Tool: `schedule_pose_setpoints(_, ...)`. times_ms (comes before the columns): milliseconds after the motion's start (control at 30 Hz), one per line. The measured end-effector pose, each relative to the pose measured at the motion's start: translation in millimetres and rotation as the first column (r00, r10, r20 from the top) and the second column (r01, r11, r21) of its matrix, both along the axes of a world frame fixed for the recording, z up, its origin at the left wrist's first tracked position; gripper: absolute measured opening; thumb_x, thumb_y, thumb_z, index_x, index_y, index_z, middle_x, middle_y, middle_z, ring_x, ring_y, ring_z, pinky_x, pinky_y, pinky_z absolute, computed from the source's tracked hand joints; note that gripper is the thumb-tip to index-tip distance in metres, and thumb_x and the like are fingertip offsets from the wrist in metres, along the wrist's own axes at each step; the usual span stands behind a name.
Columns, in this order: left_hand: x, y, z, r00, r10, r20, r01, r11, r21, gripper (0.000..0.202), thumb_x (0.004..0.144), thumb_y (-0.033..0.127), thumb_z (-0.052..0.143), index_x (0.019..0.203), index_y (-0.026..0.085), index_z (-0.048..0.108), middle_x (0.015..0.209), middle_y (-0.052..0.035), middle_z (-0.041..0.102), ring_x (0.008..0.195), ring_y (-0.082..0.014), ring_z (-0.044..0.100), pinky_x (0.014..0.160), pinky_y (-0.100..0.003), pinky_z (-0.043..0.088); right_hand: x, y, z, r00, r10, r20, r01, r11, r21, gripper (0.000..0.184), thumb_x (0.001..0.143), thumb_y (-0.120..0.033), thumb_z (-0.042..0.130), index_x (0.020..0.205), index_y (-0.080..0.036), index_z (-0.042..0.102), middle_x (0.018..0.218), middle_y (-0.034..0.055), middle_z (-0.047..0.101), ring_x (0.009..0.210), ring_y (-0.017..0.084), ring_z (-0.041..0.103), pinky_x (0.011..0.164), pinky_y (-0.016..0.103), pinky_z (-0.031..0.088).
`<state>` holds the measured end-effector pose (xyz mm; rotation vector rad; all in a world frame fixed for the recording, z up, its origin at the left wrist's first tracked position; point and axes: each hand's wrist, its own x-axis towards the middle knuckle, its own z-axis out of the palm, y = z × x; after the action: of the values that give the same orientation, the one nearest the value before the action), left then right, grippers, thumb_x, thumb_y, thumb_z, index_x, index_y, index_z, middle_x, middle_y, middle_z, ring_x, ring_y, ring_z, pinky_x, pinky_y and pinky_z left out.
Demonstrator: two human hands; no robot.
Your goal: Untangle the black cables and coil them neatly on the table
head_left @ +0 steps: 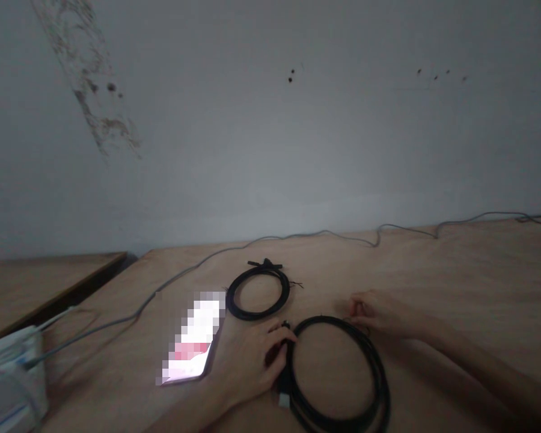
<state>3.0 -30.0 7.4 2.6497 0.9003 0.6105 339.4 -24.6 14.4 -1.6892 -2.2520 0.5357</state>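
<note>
A coiled black cable (379,385) lies on the wooden tabletop (478,282) right in front of me. My left hand (255,364) is shut around the cable's left side, close to a black plug with a pale metal tip (284,399). My right hand (372,313) rests at the coil's upper edge with its fingers curled. Whether those fingers grip the cable, I cannot tell. Farther off lies a smaller coil of black cable (231,294), bound with a black tie and showing thin loose wire ends.
A phone (192,340) with a pixelated screen lies left of my left hand. A thin grey cable (198,262) runs along the table's far side by the wall (270,120). A white device (13,379) sits at the lower left, beside a second wooden table (40,282).
</note>
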Motion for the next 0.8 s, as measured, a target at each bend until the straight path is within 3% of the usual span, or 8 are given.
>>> schedule_pose_setpoints(233, 0, -5, 8.9, 0.996, 0.016, -0.084, -0.011, 0.999, 0.054, 0.010, 0.088, 0.028, 0.056, 0.094, 0.022, 0.061, 0.083, -0.0029, 0.067, 0.071, -0.0195, 0.062, 0.063, -0.030, 0.045, 5, 6, -16.1, 0.995, -0.072, -0.070, 0.077, 0.994, 0.079, 0.024, 0.092, -0.043, 0.061, 0.085, -0.021, 0.069, 0.083, 0.0071, 0.072, 0.077, 0.022, 0.064, 0.069, 0.031, 0.047)
schedule_pose_setpoints(367, -3, -6, 6.2, 0.993, 0.010, -0.119, 0.003, 0.995, 0.103, 0.018, 0.089, 0.040, 0.061, 0.083, 0.022, 0.058, 0.072, -0.0017, 0.064, 0.063, -0.0191, 0.059, 0.057, -0.030, 0.041, 8, 9, -18.4, 0.982, -0.114, -0.153, 0.130, 0.986, 0.101, 0.025, 0.090, -0.043, 0.059, 0.083, -0.020, 0.067, 0.072, 0.0050, 0.068, 0.068, 0.020, 0.061, 0.061, 0.029, 0.046)
schedule_pose_setpoints(433, -5, -5, 4.7, 0.994, -0.037, -0.102, 0.051, 0.989, 0.140, 0.020, 0.091, 0.041, 0.060, 0.084, 0.022, 0.058, 0.076, -0.0037, 0.065, 0.068, -0.0207, 0.062, 0.061, -0.031, 0.044, 7, 9, -19.7, 0.962, -0.100, -0.254, 0.130, 0.986, 0.105, 0.024, 0.087, -0.043, 0.062, 0.077, -0.021, 0.065, 0.071, 0.0047, 0.068, 0.067, 0.019, 0.061, 0.059, 0.028, 0.046)
schedule_pose_setpoints(567, -8, 1, 6.1, 0.992, -0.124, 0.003, 0.120, 0.972, 0.200, 0.019, 0.089, 0.035, 0.061, 0.101, 0.020, 0.062, 0.104, -0.0109, 0.068, 0.096, -0.0264, 0.066, 0.083, -0.037, 0.052, 3, 8, -21.7, 0.876, -0.079, -0.475, 0.114, 0.992, 0.045, 0.027, 0.082, -0.047, 0.068, 0.075, -0.022, 0.059, 0.072, 0.0051, 0.069, 0.065, 0.020, 0.064, 0.057, 0.029, 0.050)
schedule_pose_setpoints(667, -9, 5, 9.1, 0.980, -0.197, 0.004, 0.195, 0.969, 0.151, 0.026, 0.086, 0.036, 0.065, 0.106, 0.021, 0.062, 0.116, -0.0125, 0.066, 0.107, -0.0284, 0.064, 0.093, -0.040, 0.052, 2, 7, -20.1, 0.828, -0.059, -0.558, 0.077, 0.997, 0.010, 0.032, 0.080, -0.051, 0.071, 0.081, -0.021, 0.059, 0.075, 0.0049, 0.069, 0.066, 0.020, 0.066, 0.059, 0.030, 0.053)
schedule_pose_setpoints(800, -14, 9, 7.8, 0.966, -0.258, 0.006, 0.257, 0.964, 0.076, 0.033, 0.085, 0.043, 0.069, 0.107, 0.020, 0.063, 0.120, -0.0149, 0.066, 0.108, -0.0295, 0.065, 0.094, -0.040, 0.052, 5, 6, -16.3, 0.797, -0.029, -0.603, 0.052, 0.998, 0.022, 0.039, 0.078, -0.052, 0.075, 0.096, -0.020, 0.064, 0.078, 0.0050, 0.072, 0.071, 0.022, 0.072, 0.067, 0.033, 0.057)
